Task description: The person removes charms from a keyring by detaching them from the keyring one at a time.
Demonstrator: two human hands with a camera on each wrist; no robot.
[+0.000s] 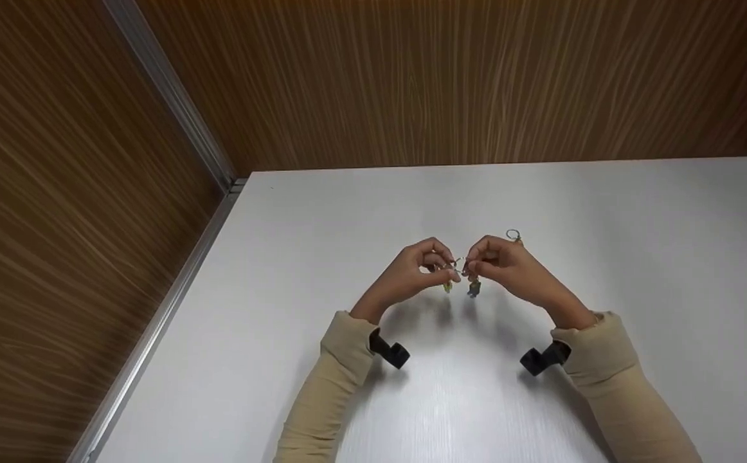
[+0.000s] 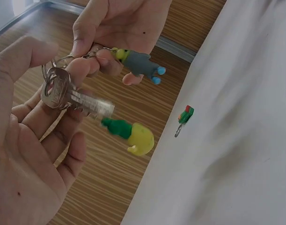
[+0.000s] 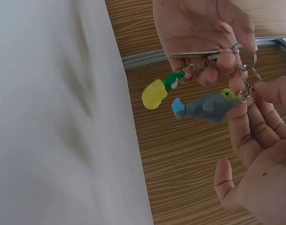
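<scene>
Keys (image 2: 70, 96) on ring, both hands pinching

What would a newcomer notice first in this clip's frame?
Two hands meet above the middle of the white table, working a bunch of metal rings between them. The left hand pinches a silver key with a yellow-and-green charm dangling below; the right hand holds the ring of a grey charm. Another small keyring lies on the table.

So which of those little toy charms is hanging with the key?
The yellow-and-green charm, dangling below the silver key gripped by the left hand. The grey charm hangs from the right hand; no key shows there.
</scene>
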